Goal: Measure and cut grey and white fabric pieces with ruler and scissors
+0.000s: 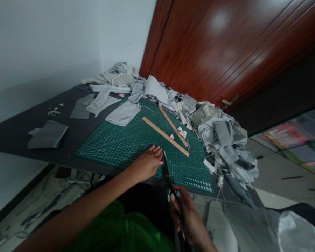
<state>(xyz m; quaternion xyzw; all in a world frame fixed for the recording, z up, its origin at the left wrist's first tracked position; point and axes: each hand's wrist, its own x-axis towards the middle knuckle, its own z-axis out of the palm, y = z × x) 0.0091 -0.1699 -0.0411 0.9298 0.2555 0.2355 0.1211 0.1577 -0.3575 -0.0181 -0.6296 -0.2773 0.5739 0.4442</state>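
My right hand (185, 213) is wrapped round the handles of a pair of large black scissors (167, 171). Their blades point away from me over the front edge of the green cutting mat (136, 140). My left hand (148, 162) is closed beside the blade tips, fingers together and low over the mat. Pinched at its fingertips is a small pale piece of fabric (165, 154), mostly hidden by the hand and blades. Farther up the mat lie two wooden rulers (166, 136), with a small pink piece of chalk (172, 136) between them.
Grey fabric scraps are heaped at the right (223, 136) and along the back (120, 78) of the dark table (13, 134). Cut grey pieces (48, 134) lie at the left. A wooden door (199, 49) stands behind, and a translucent plastic bag (296, 229) is at lower right.
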